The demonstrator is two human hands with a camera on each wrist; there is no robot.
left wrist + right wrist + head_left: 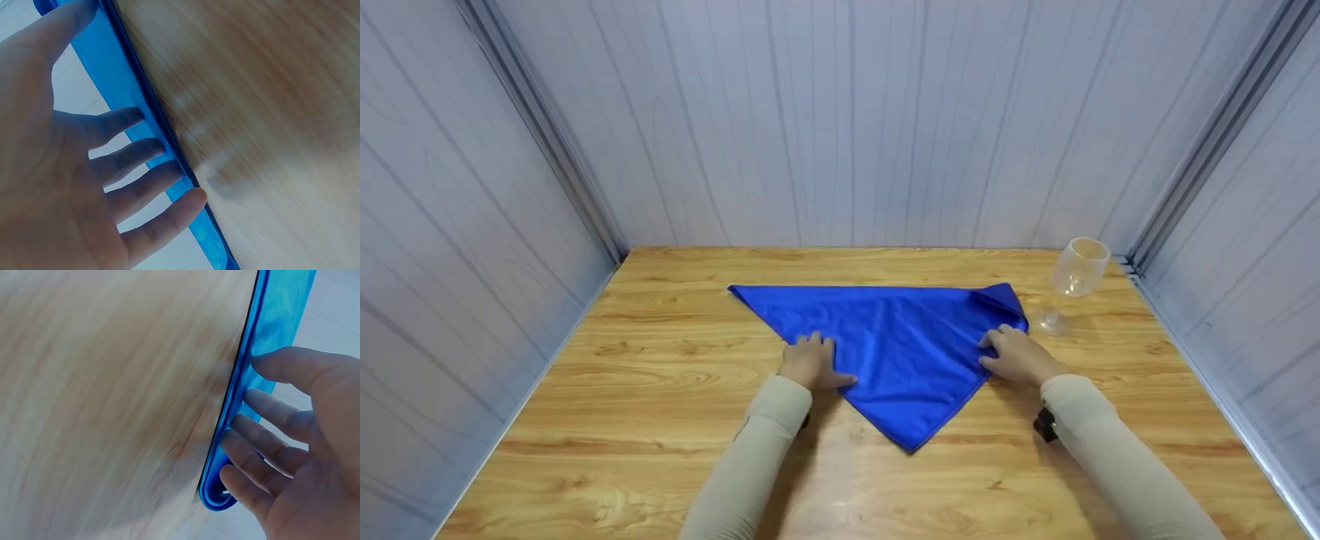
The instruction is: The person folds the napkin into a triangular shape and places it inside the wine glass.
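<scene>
A blue cloth (885,330), folded into a rough triangle, lies on the wooden table with one point toward me. Its far right corner (997,296) is turned over in a loose fold. On the cloth's left slanting edge rests my left hand (811,364); its fingers (149,194) are spread and nearly straight along the edge in the left wrist view. My right hand (1020,355) touches the right edge below the fold. In the right wrist view its fingers (264,439) are loosely bent against the cloth (281,315), which curls round at one end.
A clear stemmed glass (1081,267) stands at the back right, its foot (1051,321) close to the cloth's folded corner and my right hand. Pale panel walls (840,127) enclose the wooden table (660,420) at the back and both sides.
</scene>
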